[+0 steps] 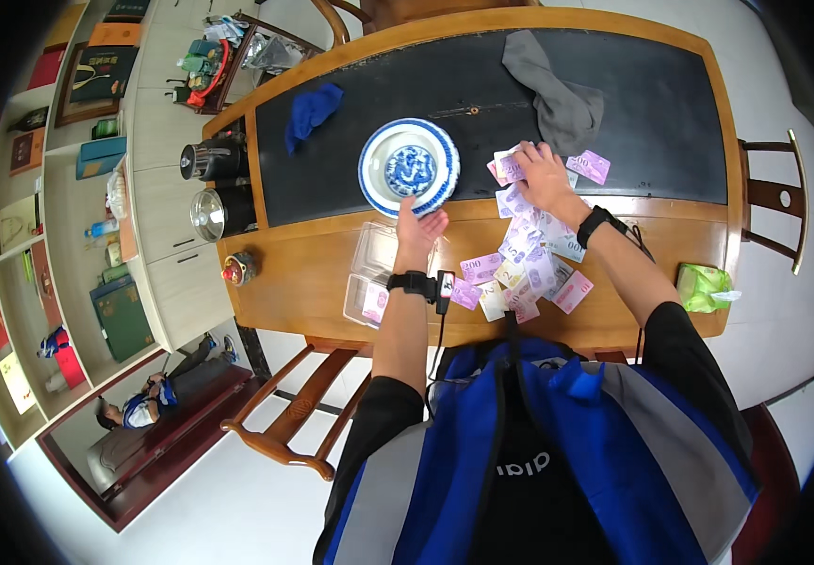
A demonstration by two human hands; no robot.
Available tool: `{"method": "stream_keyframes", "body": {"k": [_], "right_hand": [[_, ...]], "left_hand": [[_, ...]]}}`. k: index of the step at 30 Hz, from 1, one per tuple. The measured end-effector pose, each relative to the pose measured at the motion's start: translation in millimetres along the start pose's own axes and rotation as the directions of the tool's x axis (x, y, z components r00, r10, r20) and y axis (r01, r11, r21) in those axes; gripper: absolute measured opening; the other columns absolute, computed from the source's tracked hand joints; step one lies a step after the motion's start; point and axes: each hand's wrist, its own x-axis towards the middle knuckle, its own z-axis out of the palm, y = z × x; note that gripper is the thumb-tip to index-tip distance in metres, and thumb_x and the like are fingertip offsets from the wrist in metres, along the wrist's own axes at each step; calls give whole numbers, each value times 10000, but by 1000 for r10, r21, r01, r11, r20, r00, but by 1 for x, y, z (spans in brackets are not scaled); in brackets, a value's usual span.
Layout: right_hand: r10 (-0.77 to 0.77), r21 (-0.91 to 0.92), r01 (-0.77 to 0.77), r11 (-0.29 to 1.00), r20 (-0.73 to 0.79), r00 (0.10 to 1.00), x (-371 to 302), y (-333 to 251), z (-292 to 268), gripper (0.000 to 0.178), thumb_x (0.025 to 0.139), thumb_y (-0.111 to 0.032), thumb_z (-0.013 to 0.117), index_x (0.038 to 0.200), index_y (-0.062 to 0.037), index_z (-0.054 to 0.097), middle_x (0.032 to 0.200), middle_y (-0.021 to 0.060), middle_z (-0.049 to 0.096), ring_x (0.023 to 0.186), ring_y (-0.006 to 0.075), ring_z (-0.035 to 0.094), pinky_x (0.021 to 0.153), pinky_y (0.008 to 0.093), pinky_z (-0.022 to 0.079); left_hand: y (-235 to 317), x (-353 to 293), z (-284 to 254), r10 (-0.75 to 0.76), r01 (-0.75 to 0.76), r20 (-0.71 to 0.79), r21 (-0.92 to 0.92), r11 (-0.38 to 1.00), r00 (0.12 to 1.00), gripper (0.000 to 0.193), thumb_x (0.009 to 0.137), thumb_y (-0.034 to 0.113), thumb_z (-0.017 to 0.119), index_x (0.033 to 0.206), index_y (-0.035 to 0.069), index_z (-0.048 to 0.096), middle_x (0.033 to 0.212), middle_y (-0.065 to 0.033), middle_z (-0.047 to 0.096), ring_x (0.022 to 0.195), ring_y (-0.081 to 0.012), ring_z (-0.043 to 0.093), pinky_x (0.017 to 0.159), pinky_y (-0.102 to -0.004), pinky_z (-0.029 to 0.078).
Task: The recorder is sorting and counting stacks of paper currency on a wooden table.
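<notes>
A white porcelain bowl (374, 169) with blue painted patterns rests near the front edge of the table's black top. My left hand (418, 226) is at its near rim, thumb over the edge and fingers beside and below it. Farther right, my right hand (545, 179) reaches over a spread of paper banknotes (531, 247) in purple, pink, yellow and pale blue. Its fingers close on a pink and pale note (508, 167) at the far left of the spread; the palm hides part of the pile. A clear plastic box (362, 299) with a pink note in it lies by my left wrist.
A blue cloth (313, 113) and a grey cloth (567, 108) lie on the black top. At the right stands a green tissue pack (704, 287); at the left, a small jar (239, 269) and kettles (214, 160). Wooden chairs (299, 405) surround the table. Shelves line the left wall.
</notes>
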Motion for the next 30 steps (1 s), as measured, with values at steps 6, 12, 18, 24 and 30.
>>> {"method": "stream_keyframes", "body": {"k": [6, 12, 18, 24, 30], "right_hand": [[-91, 47, 90, 995, 3, 996, -3, -8, -7, 623, 668, -342, 659, 1204, -117, 434, 1324, 120, 318, 1240, 319, 241, 1014, 444, 206], [-46, 75, 44, 996, 23, 999, -10, 0, 8, 602, 700, -420, 598, 1194, -107, 457, 1342, 141, 294, 1259, 337, 211, 1008, 493, 194], [-116, 185, 128, 974, -75, 990, -63, -20, 21, 518, 690, -343, 609, 1116, -73, 493, 1287, 181, 345, 1219, 348, 275, 985, 472, 251], [245, 294, -155, 943, -300, 922, -64, 21, 5, 513, 717, -318, 598, 1148, -70, 474, 1293, 192, 338, 1225, 348, 267, 981, 458, 253], [384, 52, -383, 922, -241, 891, -53, 60, 7, 517, 765, -344, 554, 1207, -101, 439, 1309, 152, 337, 1216, 346, 283, 982, 461, 251]], "left_hand": [[5, -5, -3, 13, -13, -10, 68, 998, 1000, 568, 729, 451, 544, 978, -55, 477, 883, -204, 542, 791, -272, 567, 706, -355, 508], [-9, -44, 1, -148, 92, 148, 330, 939, 978, 816, 743, 680, 393, 1078, -63, 430, 843, -196, 582, 717, -269, 611, 664, -336, 509], [-47, -46, 24, 276, -468, 393, 830, 305, 877, 602, 776, 435, 553, 1119, -46, 433, 839, -208, 589, 791, -313, 598, 700, -346, 485], [-94, -45, 63, 378, -616, 691, 722, -316, 616, 750, 663, 328, 670, 1257, 9, 342, 1290, -278, 272, 1165, -436, 292, 958, -423, 303], [-130, -57, 69, 286, -574, 786, 603, -555, 549, 663, 679, 264, 641, 1227, 4, 373, 1301, -236, 286, 1184, -405, 279, 943, -482, 303]]}}
